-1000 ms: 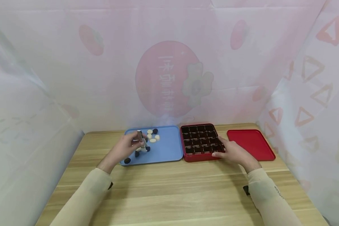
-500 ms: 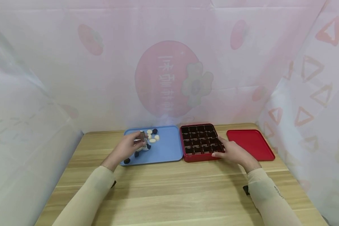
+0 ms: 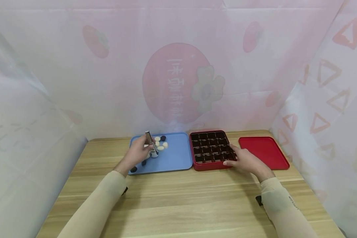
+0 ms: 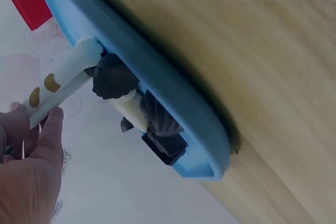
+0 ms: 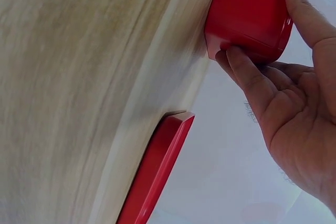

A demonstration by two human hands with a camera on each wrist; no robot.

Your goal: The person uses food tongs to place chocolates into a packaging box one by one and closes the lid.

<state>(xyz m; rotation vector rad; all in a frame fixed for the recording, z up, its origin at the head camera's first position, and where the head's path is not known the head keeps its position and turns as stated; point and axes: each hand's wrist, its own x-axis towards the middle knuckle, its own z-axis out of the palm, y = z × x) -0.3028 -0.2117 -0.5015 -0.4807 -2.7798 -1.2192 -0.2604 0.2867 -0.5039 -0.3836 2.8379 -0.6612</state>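
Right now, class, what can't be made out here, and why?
Head: part of blue tray, behind left hand.
Left wrist: one end of blue tray, cut by top edge.
Right wrist: inside of red box, hidden by its walls.
Right wrist: part of red tray, cut by bottom edge.

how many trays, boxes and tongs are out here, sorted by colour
Blue: 1 (blue tray)
Red: 2 (red box, flat red tray or lid)
Pale with gold marks: 1 (tongs)
Total: 4
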